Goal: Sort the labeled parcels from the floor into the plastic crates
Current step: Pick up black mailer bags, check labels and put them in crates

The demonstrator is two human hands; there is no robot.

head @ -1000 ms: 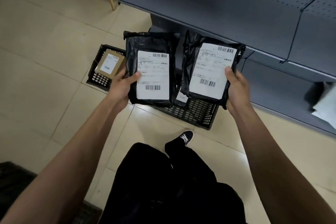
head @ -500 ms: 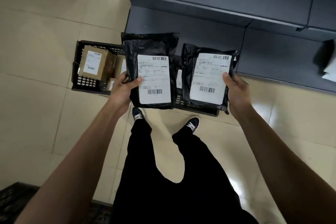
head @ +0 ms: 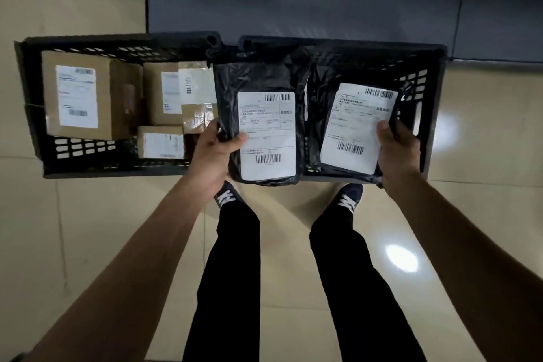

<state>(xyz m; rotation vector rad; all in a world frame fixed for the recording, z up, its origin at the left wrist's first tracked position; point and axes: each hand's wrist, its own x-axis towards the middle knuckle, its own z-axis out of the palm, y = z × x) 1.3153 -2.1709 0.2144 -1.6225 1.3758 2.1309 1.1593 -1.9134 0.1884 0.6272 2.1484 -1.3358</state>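
Holding two black poly mailers over the crates, one per hand. Left hand [head: 212, 153] grips the left mailer [head: 258, 126] by its lower left edge, thumb across the white label. Right hand [head: 396, 153] grips the right mailer [head: 352, 126] by its lower right edge, thumb on the label, fingers curled behind. Both label-up, barcodes readable, neither released yet.

Left crate [head: 35, 114], just left of the left hand: already loaded with brown cardboard boxes [head: 79, 97], at least four, labels facing up. Looks like the box bin, partly full.

Right crate [head: 426, 114], directly beyond and under both hands: contents mostly hidden by the held mailers; dark plastic visible behind them, cannot tell whether more bags sit in there.

Judging progress: mid-task. Boxes sorted into the left crate, two soft bags in hand and hovering above the right crate, likely destined for it. Drop pending for both.

Remaining: release the two mailers, then fetch whatever is left on the floor. Floor [head: 88, 244] near the feet shows no parcels; anything outside this view unknown, so total remaining count cannot be judged.
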